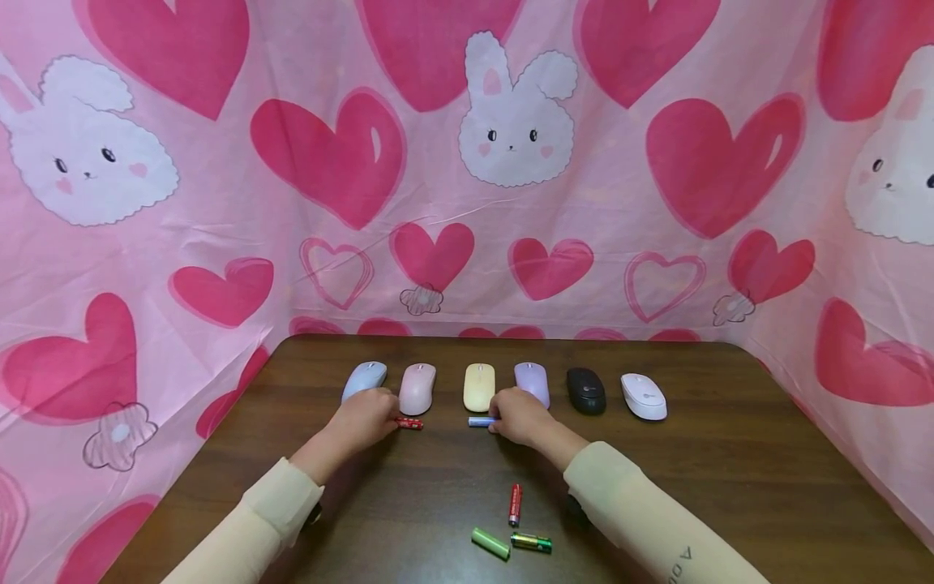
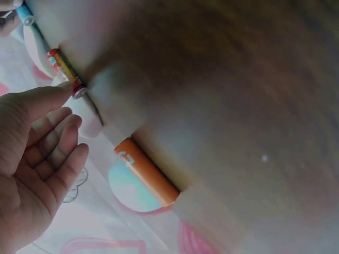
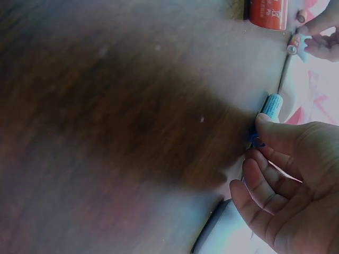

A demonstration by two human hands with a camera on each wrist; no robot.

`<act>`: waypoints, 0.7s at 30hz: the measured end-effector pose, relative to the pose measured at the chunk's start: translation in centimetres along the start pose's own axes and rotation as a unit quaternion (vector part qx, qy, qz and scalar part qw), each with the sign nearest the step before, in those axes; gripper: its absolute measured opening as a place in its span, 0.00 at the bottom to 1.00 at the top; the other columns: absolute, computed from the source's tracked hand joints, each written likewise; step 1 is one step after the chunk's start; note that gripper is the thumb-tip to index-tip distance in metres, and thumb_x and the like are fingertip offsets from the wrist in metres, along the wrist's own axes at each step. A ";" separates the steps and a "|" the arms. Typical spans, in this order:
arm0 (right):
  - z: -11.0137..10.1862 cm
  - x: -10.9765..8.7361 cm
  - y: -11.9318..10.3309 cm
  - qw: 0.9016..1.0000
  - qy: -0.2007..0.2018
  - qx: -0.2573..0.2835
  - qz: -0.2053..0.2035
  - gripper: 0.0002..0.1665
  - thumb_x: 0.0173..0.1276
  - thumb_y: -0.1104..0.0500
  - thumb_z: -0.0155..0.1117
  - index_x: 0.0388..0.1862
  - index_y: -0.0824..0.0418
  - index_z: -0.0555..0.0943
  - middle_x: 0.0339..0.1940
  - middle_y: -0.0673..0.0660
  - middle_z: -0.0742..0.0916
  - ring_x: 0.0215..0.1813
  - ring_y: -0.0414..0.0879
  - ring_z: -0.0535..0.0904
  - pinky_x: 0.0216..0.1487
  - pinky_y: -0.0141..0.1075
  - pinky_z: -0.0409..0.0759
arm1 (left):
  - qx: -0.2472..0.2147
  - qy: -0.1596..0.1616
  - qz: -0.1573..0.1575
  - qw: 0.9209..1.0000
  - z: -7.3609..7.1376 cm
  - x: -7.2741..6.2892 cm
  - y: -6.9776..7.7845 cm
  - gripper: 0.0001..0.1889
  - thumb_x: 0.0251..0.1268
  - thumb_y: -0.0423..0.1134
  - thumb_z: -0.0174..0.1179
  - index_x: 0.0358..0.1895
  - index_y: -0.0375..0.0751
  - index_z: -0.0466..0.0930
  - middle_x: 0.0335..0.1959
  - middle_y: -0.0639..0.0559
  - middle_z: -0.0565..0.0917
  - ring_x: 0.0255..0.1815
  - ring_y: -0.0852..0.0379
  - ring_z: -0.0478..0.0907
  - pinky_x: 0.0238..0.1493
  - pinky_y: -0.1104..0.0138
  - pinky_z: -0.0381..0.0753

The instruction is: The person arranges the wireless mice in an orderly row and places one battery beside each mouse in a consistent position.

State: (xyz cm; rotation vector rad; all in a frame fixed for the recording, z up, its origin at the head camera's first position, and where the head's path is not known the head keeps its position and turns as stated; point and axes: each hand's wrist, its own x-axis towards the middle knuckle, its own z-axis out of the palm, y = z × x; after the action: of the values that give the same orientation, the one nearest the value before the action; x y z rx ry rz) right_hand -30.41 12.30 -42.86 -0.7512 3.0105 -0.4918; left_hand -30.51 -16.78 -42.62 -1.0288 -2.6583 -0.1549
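Note:
In the head view my left hand (image 1: 370,414) is at the near side of the blue mouse (image 1: 367,377). Its thumb and fingers pinch one end of a red battery (image 1: 410,422), which lies before the pink mouse (image 1: 417,389). An orange battery (image 2: 148,172) lies under that hand in the left wrist view, hidden from the head camera. My right hand (image 1: 520,415) pinches the end of a blue battery (image 1: 480,422) in front of the yellow mouse (image 1: 479,388). Its thumb covers part of the battery in the right wrist view.
A purple mouse (image 1: 532,383), a black mouse (image 1: 586,391) and a white mouse (image 1: 644,397) continue the row rightward. Nearer on the wooden table (image 1: 409,503) lie a red battery (image 1: 516,504), a pale green battery (image 1: 490,543) and a green-and-gold battery (image 1: 532,543). Patterned pink cloth (image 1: 321,203) surrounds the table.

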 end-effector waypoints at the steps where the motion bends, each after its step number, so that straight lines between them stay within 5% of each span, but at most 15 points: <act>1: 0.0 0.0 0.0 1.000 -0.001 0.001 0.000 0.10 0.56 0.59 0.75 0.23 0.56 0.80 0.20 0.47 0.78 0.26 0.43 0.72 0.33 0.40 0.73 | -0.002 0.003 0.002 1.000 -0.1 0.0 0.0 0.11 0.48 0.32 0.73 0.20 0.45 0.78 0.19 0.56 0.73 0.21 0.57 0.71 0.25 0.64 0.72; 21: 0.1 0.0 0.0 1.000 -0.015 0.003 0.018 0.10 0.57 0.58 0.76 0.25 0.57 0.81 0.23 0.49 0.78 0.29 0.44 0.72 0.36 0.41 0.73 | -0.053 -0.001 0.011 0.999 -1.2 0.1 2.4 0.09 0.50 0.34 0.73 0.25 0.41 0.79 0.22 0.54 0.77 0.23 0.59 0.71 0.29 0.65 0.74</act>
State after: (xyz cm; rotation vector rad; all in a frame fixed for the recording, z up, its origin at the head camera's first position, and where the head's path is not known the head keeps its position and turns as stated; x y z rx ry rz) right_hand -30.44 12.24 -42.95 -0.6960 2.9884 -0.4834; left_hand -28.66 -15.19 -41.42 -1.0914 -2.6635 -0.2940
